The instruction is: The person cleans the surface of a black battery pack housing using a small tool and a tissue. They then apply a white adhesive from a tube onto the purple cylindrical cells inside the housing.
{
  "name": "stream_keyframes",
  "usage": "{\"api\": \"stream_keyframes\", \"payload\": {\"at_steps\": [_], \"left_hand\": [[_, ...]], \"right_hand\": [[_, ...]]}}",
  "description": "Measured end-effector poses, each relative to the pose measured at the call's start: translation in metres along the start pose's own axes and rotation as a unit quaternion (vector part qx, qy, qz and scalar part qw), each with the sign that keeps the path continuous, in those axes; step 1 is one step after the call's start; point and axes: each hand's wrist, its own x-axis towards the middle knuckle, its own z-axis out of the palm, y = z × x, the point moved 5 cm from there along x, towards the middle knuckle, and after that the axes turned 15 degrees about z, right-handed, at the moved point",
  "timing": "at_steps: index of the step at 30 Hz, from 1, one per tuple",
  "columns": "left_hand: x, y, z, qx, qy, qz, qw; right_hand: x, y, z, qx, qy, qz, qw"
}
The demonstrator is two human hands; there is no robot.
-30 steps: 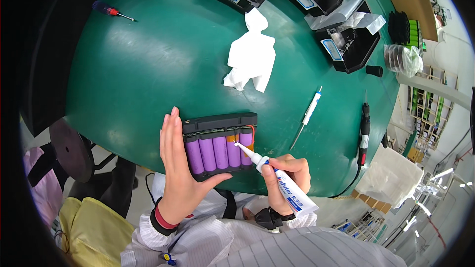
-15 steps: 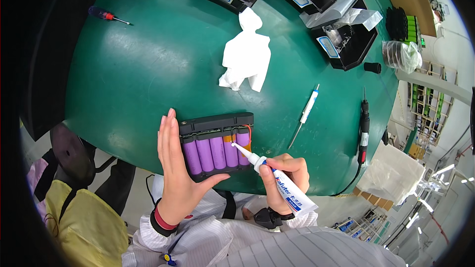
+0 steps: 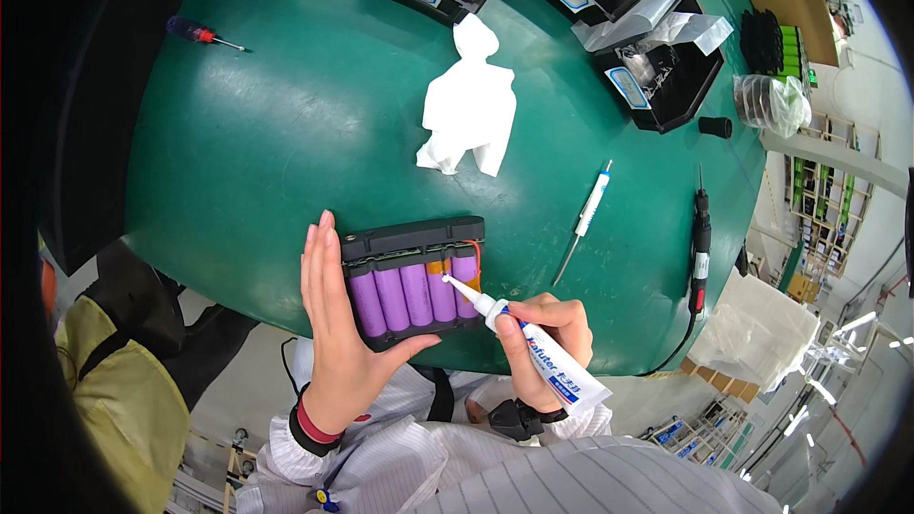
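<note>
Taking the battery pack as our clock centre, it lies on the green table just in front of us, purple cells upward and its black housing along the 12 o'clock edge. Our left hand bears on it from 8 o'clock: the fingers are straight and close together along the 9 o'clock end, the thumb is spread wide of them beside the lower edge, and nothing is pinched. Our right hand, towards 4 o'clock, has thumb and forefinger clamped on the white tube; its nozzle slants up to 10 o'clock, the tip at orange tape near the pack's 3 o'clock end, with a small white dab there.

Compared with a second ago, everything on the table sits slightly further towards 9 o'clock in our view, while tip and pack keep almost the same relation. We judge that the dispensing remains at this one spot, the pack well steadied. A yellow garment at 8 o'clock has slid nearer the rim, which seems to us of no consequence for the work.
</note>
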Motion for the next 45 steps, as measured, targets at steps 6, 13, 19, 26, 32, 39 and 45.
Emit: {"api": "stream_keyframes", "payload": {"at_steps": [6,13,19,26,32,39,45], "left_hand": [[-0.0006,-0.0006,0.0017,-0.004,-0.002,-0.006,1.0],[0.0008,0.0026,0.0001,-0.013,-0.009,-0.014,1.0],[0.0005,0.0012,0.0013,-0.008,-0.013,-0.014,1.0],[0.0003,0.003,0.0013,-0.002,-0.013,-0.016,1.0],[0.0002,0.0012,0.0023,0.005,-0.019,-0.022,1.0],[-0.0011,0.0002,0.0041,0.004,-0.01,-0.022,1.0],[0.0003,0.0015,0.0027,0.016,-0.008,-0.027,0.999]], "right_hand": [[0.0025,0.0002,-0.0009,0.018,0.007,-0.037,0.999],[0.0015,0.0005,-0.0014,0.015,-0.008,-0.025,1.0],[0.0028,0.0012,-0.0017,0.022,-0.019,-0.033,0.999],[0.0036,0.0006,-0.0035,0.042,-0.004,-0.045,0.998],[0.0044,0.0026,-0.0043,0.035,-0.012,-0.038,0.999],[0.0044,0.0064,-0.0026,0.033,-0.023,-0.046,0.998],[0.0058,0.0047,-0.0041,0.039,-0.016,-0.051,0.998]]}}
